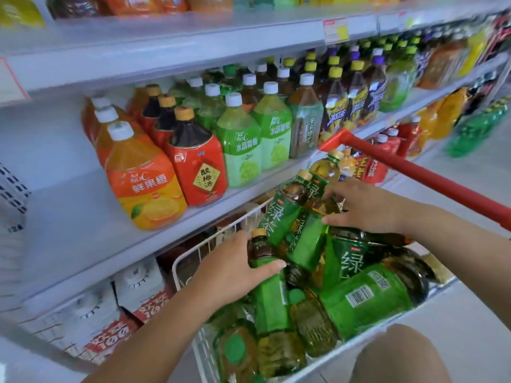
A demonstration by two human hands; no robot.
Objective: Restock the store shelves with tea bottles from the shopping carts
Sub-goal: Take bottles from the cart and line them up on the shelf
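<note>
A white wire shopping cart (213,241) with a red handle (431,178) holds several green-labelled tea bottles lying in a pile. My left hand (232,272) wraps around one green tea bottle (266,288) near the cart's left rim, thumb across its shoulder. My right hand (365,205) grips another green tea bottle (307,239) that leans on the pile, fingers over its upper part. A third green tea bottle (284,211) leans beside it.
The middle shelf (83,230) has a bare stretch at its left, then orange juice bottles (143,181), red plum drink bottles (197,167) and light green grape drink bottles (243,150). White cartons (138,288) sit on the shelf below. My knee (398,357) shows at the bottom right.
</note>
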